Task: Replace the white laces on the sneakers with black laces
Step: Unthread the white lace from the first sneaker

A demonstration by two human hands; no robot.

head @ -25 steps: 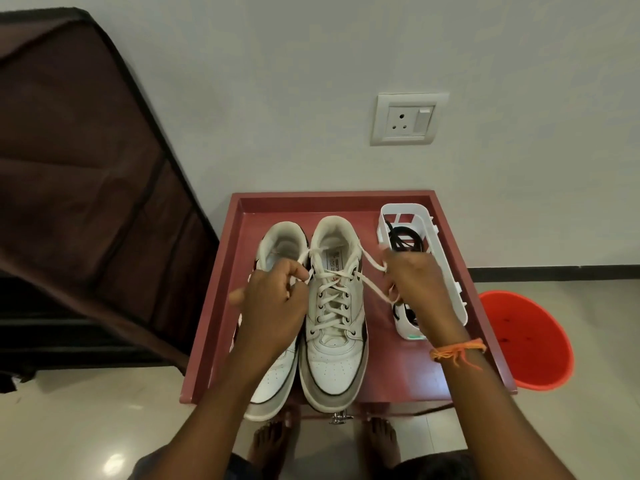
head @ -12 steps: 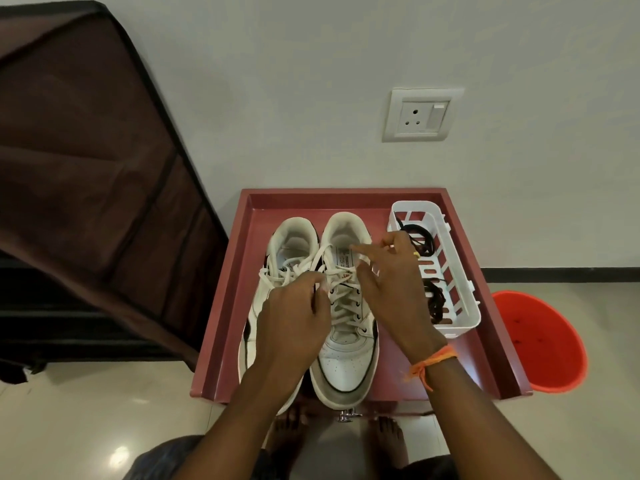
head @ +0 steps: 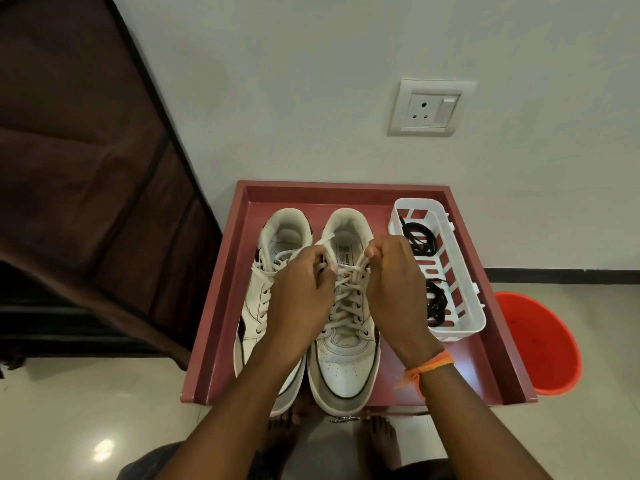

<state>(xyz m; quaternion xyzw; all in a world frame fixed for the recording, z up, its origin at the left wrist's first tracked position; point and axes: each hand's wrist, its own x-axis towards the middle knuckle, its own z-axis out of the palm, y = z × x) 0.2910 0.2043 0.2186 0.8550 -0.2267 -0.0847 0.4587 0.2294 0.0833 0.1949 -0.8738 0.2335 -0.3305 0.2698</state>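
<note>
Pinching both ends of the flat white cotton lace [head: 346, 299] up near the collar of the right-hand white leather low-top sneaker [head: 343, 341]: our left hand [head: 301, 299] has thumb and fingers curled round one strand at 10 o'clock of the tongue, our right hand [head: 394, 289] curled round the other at 2 o'clock. That shoe sits mid-tray on the shallow maroon wooden tray [head: 221, 292], toe at 6 o'clock, heel at 12; its twin, the left-hand white leather sneaker [head: 266, 271], is touching it at 9 o'clock, still laced. Coiled black cord laces [head: 420, 242] wait in the white slotted plastic basket [head: 460, 271] at 3 o'clock, untouched. Our read: early, knot undone or nearly, unthreading not yet started. Lace is soft, limp, light, with some friction in the eyelets; we'd pull one crossing at a time, gripping close to the eyelet, not at the tips. The shoe is light enough to lift or slide with a hard tug, so one hand should steady the upper. Black coils may tangle; take them by an aglet.
</note>
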